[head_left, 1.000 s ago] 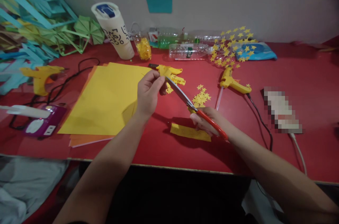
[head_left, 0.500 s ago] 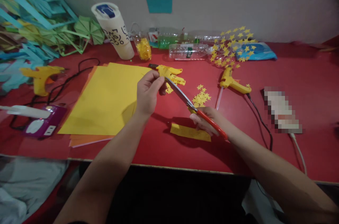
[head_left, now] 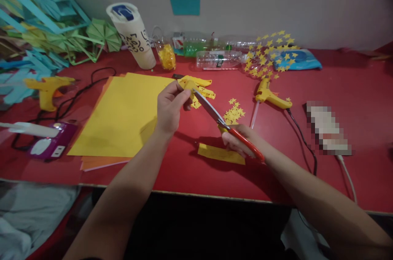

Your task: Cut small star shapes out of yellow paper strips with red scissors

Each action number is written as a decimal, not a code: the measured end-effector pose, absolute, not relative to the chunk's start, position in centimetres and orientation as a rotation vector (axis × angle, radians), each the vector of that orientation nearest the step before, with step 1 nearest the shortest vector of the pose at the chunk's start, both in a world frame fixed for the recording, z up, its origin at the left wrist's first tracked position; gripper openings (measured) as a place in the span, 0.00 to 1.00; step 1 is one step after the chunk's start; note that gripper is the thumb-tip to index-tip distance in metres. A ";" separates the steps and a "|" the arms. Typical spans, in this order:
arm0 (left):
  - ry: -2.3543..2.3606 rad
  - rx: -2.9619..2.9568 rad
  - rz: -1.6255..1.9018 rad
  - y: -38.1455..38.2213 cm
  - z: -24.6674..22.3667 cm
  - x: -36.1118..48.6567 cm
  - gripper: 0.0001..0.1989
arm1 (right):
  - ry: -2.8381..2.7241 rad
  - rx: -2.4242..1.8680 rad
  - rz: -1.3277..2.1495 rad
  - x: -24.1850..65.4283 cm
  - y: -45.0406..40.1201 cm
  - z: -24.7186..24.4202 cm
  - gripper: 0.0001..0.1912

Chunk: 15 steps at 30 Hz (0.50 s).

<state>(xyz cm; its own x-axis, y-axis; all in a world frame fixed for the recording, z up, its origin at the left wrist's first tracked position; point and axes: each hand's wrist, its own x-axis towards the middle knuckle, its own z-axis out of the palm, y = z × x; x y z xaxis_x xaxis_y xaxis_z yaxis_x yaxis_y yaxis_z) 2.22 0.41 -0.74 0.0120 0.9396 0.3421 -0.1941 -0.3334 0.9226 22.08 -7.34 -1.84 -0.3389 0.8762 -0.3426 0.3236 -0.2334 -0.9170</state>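
Between the thumb and fingers of my left hand (head_left: pixel 172 106) is a small piece of yellow paper (head_left: pixel 188 85), mostly covered by the fingers. My right hand (head_left: pixel 238 139) is wrapped round red-handled scissors (head_left: pixel 219 118), their blade tips touching the paper's edge beside my left thumb. A heap of yellow paper stars (head_left: pixel 233 112) lies just beyond my right hand. Below the scissors rests a yellow paper strip (head_left: pixel 221 154) on the red table (head_left: pixel 190 178). Yellow paper scraps (head_left: pixel 202 90) lie behind my left hand.
Yellow sheets (head_left: pixel 123 112) are stacked at left, near a yellow glue gun (head_left: pixel 50 90) and a purple power socket (head_left: pixel 53 141). Another glue gun (head_left: pixel 272 96) and a phone (head_left: pixel 328 127) lie at right. A white tumbler (head_left: pixel 132 35) and plastic bottles (head_left: pixel 217 59) line the back.
My left hand has shifted very slightly left, and more of the yellow paper shows above its fingers. The scissors stay at the paper, almost unmoved.
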 end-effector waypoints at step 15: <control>0.762 1.293 1.490 -0.1 -1.2 3.2 0.08 | -1.620 -1.326 1.550 22.0 -8.2 -1.0 0.26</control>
<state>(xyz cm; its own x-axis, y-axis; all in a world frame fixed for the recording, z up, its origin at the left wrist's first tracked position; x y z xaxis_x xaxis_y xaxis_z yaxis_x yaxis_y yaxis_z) 3.18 -0.15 -1.18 0.0500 0.9372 0.3453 -0.2685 -0.3204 0.9084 21.96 -8.21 -1.01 -0.3774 0.8930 -0.2452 0.2843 -0.1403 -0.9484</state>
